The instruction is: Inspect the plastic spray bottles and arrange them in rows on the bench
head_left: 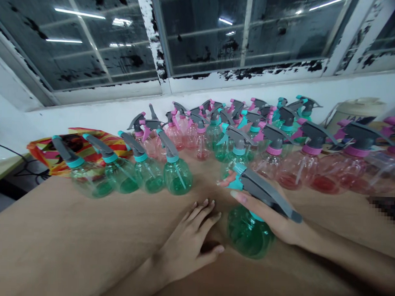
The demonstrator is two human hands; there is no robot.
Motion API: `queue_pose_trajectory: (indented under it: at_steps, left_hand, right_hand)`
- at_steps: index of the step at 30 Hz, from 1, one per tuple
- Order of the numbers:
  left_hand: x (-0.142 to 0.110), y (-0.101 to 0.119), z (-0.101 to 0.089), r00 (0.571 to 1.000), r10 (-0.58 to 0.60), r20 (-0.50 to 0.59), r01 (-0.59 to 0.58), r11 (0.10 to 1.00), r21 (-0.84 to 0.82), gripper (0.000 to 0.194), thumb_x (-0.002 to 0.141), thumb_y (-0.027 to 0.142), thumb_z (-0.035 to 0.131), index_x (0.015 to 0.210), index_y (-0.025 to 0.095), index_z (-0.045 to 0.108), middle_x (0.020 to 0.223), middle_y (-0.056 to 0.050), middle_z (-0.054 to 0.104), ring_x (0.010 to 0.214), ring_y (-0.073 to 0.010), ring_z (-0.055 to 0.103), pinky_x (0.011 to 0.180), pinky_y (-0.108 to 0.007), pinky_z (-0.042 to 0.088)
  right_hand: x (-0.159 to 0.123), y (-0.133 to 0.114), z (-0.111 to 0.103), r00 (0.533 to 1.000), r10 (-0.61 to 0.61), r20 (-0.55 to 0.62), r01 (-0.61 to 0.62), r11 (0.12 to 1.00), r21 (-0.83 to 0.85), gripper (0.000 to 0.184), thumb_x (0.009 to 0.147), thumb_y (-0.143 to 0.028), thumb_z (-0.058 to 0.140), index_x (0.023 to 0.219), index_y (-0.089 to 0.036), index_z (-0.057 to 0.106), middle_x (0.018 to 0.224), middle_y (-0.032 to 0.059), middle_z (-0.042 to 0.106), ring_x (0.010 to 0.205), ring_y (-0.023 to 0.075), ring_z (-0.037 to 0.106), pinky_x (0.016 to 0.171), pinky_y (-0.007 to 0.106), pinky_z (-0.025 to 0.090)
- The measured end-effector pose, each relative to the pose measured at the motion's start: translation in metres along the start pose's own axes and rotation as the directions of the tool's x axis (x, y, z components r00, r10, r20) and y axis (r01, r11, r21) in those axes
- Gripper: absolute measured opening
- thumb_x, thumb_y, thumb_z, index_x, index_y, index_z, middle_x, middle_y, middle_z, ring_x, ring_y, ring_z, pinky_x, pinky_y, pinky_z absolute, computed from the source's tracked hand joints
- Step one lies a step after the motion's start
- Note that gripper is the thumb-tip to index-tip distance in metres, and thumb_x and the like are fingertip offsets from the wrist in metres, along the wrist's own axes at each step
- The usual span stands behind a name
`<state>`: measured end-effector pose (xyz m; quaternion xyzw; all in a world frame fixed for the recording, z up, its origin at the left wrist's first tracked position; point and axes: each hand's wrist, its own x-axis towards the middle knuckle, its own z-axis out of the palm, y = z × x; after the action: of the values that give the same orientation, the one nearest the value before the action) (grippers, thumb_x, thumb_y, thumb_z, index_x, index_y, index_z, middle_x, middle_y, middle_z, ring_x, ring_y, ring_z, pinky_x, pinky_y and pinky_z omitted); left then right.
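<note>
Grip of the left hand [189, 242]: fingers spread apart, nothing held, palm down at the tabletop [71, 234]; right-hand [273, 215] grip closed around the neck of a green spray bottle [250, 232], just beside the left hand. Noted left to right behind the hands: four green bottles [178, 177] in a row, then mixed green-collared and pink-collared bottles [294, 171].
</note>
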<state>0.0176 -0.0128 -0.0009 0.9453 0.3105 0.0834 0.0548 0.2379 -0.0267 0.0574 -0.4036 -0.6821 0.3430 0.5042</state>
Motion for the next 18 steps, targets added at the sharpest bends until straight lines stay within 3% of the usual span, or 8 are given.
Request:
queue_pose_trajectory:
  at_steps: [6, 10, 15, 18]
  left_hand:
    - [0.0003, -0.0001, -0.0009, 1.000, -0.004, 0.002, 0.004, 1.000, -0.011, 0.059, 0.087, 0.045, 0.057, 0.137, 0.017, 0.040, 0.149, -0.011, 0.032, 0.138, -0.0270, 0.025, 0.109, -0.048, 0.027]
    - [-0.0009, 0.0003, -0.0009, 1.000, 0.001, 0.009, -0.001, 1.000, -0.005, 0.056, 0.088, 0.045, 0.056, 0.135, 0.018, 0.041, 0.149, -0.011, 0.031, 0.138, -0.0270, 0.025, 0.109, -0.049, 0.028]
    - [-0.0020, 0.0013, -0.0009, 1.000, 0.011, 0.000, -0.011, 1.000, -0.013, 0.052, 0.089, 0.043, 0.056, 0.134, 0.019, 0.043, 0.148, -0.010, 0.033, 0.137, -0.0268, 0.025, 0.109, -0.049, 0.028]
    - [-0.0017, 0.0016, -0.0005, 1.000, 0.008, -0.001, -0.008, 1.000, -0.015, 0.053, 0.090, 0.043, 0.055, 0.134, 0.018, 0.042, 0.147, -0.010, 0.035, 0.137, -0.0265, 0.027, 0.109, -0.049, 0.028]
  right_hand:
    - [0.0015, -0.0004, -0.0032, 0.996, -0.086, 0.033, 0.088, 0.995, -0.057, 0.010, 0.089, -0.032, 0.054, 0.090, -0.026, 0.062, 0.081, -0.0017, 0.063, 0.071, 0.0139, 0.060, 0.066, 0.027, 0.047]
    - [0.0002, 0.0008, -0.0036, 0.997, -0.076, 0.028, 0.078, 0.993, -0.085, 0.012, 0.090, -0.035, 0.053, 0.086, -0.025, 0.059, 0.069, -0.0034, 0.056, 0.068, 0.0137, 0.058, 0.061, 0.026, 0.044]
    - [0.0008, 0.0011, -0.0028, 0.997, -0.071, 0.035, 0.074, 0.995, -0.069, 0.016, 0.090, -0.036, 0.052, 0.082, -0.024, 0.058, 0.076, -0.0025, 0.060, 0.067, 0.0124, 0.058, 0.066, 0.027, 0.046]
    - [0.0014, -0.0003, -0.0040, 0.996, -0.058, 0.064, 0.062, 0.996, -0.059, 0.015, 0.088, -0.036, 0.055, 0.097, -0.026, 0.062, 0.092, -0.0001, 0.066, 0.077, 0.0148, 0.061, 0.072, 0.029, 0.047]
